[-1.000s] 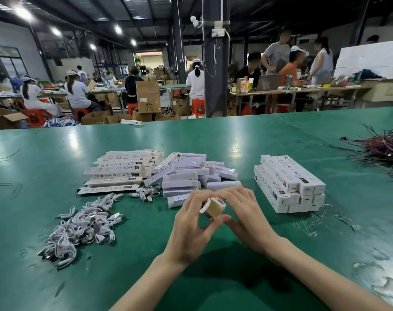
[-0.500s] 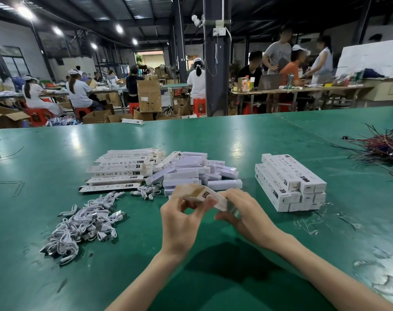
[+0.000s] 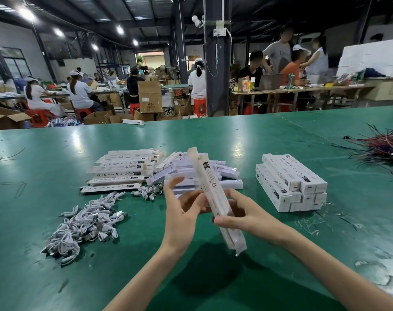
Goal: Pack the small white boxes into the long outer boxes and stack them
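Gripping the lower half of a long outer box (image 3: 210, 182), the right hand (image 3: 242, 216) has its fingers curled round the carton and holds it above the green desk (image 3: 56, 277), tilted with its top end leaning away and to the left. The left hand (image 3: 182, 212) is just beside it with fingers loosely spread, its thumb at the box's left edge; I cannot tell whether it touches. Just beyond both hands lies a loose pile of small white boxes (image 3: 227, 171). Beyond and to the left of the left hand sits a heap of flat outer boxes (image 3: 123, 167), and nearer on that side lie bundled white cables (image 3: 87, 223). Right of the right hand stands a neat stack of packed long boxes (image 3: 290, 182), with a tangle of dark wires (image 3: 384, 149) farther off.
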{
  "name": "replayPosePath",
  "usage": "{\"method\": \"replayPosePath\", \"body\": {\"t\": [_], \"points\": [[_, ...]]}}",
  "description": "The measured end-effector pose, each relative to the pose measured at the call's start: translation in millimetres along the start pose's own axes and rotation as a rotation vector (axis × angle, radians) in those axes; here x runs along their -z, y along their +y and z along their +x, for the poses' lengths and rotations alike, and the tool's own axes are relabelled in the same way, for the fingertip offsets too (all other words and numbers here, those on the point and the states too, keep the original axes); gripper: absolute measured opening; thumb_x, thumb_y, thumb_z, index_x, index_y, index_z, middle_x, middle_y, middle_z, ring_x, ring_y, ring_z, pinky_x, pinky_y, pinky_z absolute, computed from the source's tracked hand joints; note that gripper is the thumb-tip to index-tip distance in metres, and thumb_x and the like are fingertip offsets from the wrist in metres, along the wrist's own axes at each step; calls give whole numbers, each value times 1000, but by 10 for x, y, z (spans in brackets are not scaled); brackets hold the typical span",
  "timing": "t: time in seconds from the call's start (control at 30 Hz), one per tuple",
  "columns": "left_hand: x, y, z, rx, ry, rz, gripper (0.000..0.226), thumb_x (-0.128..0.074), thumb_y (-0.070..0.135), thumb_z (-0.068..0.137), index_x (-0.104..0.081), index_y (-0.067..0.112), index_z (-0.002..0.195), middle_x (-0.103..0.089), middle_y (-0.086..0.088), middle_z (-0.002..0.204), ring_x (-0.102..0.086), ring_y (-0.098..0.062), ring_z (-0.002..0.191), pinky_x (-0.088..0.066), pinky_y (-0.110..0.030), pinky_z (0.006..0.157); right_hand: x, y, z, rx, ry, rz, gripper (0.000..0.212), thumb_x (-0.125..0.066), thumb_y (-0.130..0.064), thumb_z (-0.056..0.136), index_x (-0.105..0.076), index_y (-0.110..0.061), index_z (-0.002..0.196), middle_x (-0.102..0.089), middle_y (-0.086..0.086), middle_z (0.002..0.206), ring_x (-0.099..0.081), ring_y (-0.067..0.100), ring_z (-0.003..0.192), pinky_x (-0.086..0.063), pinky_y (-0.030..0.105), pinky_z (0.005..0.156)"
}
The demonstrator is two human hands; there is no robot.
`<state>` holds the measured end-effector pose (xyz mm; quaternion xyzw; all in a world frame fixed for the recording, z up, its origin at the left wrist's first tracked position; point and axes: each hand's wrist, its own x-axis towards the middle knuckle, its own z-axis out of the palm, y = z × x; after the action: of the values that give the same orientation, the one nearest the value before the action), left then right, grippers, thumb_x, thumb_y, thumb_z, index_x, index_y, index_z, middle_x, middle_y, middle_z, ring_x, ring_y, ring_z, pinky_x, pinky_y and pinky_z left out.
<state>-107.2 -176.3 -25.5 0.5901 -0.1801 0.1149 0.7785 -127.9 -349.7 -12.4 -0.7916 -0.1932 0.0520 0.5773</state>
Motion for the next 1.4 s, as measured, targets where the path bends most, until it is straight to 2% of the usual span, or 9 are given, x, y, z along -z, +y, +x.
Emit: {"method": "replayPosePath", "body": {"t": [0.17, 0.27, 0.37, 0.53, 0.77, 0.87, 0.97, 1.2, 1.4], "points": [[-32, -11, -14, 94, -10, -31, 41, -62, 30, 84, -42, 27, 119, -73, -5, 97, -69, -20, 89, -55, -27, 68, -39, -19, -1, -56, -103, 60, 76, -81, -32, 73, -35, -32, 135, -70, 2, 113, -66, 7, 85, -51, 23, 79], [4, -20, 23, 119, 37, -24, 39, -67, 18, 86, -45, 24, 117, -72, -1, 94, -70, -17, 88, -55, -26, 65, -48, -7, -25, -97, -142, 33, 87, -81, -42, 70, -27, -47, 138, -69, 3, 112, -64, 9, 80, -51, 25, 81], [-3, -40, 0, 153, -15, -18, 35, -66, 7, 87, -49, 21, 115, -72, -2, 90, -70, -18, 83, -56, -28, 65, -62, 8, -1, -92, -41, 101, 82, -74, -47, 75, -23, -51, 139, -63, 20, 110, -61, 34, 94, -49, 37, 90], [-49, -32, -46, 190, -102, -15, 45, -73, 22, 73, -54, 20, 115, -73, -5, 87, -71, -21, 78, -57, -29, 69, -23, -18, 8, -98, -37, 212, 66, -71, -31, 80, -37, -55, 131, -54, 25, 97, -59, 12, 78, -45, 21, 55], [-43, -42, -81, 225, -176, 33, 30, -72, 20, 77, -57, 8, 99, -71, -3, 80, -68, -17, 73, -56, -28, 67, 14, 17, 23, -118, -148, 293, 66, -64, -7, 67, -48, -43, 120, -55, 34, 117, -58, 31, 91, -49, 32, 66], [-52, -15, -85, 233, -183, 35, 21, -64, 26, 83, -62, 7, 90, -71, -6, 81, -67, -18, 76, -57, -29, 70, 53, 19, 13, -157, -193, 411, 59, -61, 0, 63, -49, -35, 109, -53, 25, 110, -55, 40, 92, -55, 39, 50], [-28, 2, -58, 258, -133, 39, 27, -50, 14, 98, -70, 3, 83, -72, -14, 86, -68, -21, 80, -56, -28, 70, 70, 7, -3, -169, -188, 398, 47, -56, 1, 64, -47, -29, 99, -52, 17, 102, -60, 27, 71, -51, 33, 45], [-30, 8, -89, 357, -133, 11, 2, -64, -2, 86, -63, -2, 85, -72, -13, 80, -69, -18, 69, -56, -24, 67, 4, 39, -14, -100, -146, 353, 37, -56, -4, 67, -41, -14, 100, -59, 9, 82, -49, 10, 51, -41, 21, 45], [-6, 91, -36, 672, -180, -193, 27, -58, -10, 86, -44, 8, 100, -67, -10, 76, -61, -14, 58, -51, -22, 55, -6, 49, -24, -75, -209, 359, 31, -56, -7, 73, -41, -17, 98, -62, -2, 70, -50, 12, 48, -41, 18, 42]]}}
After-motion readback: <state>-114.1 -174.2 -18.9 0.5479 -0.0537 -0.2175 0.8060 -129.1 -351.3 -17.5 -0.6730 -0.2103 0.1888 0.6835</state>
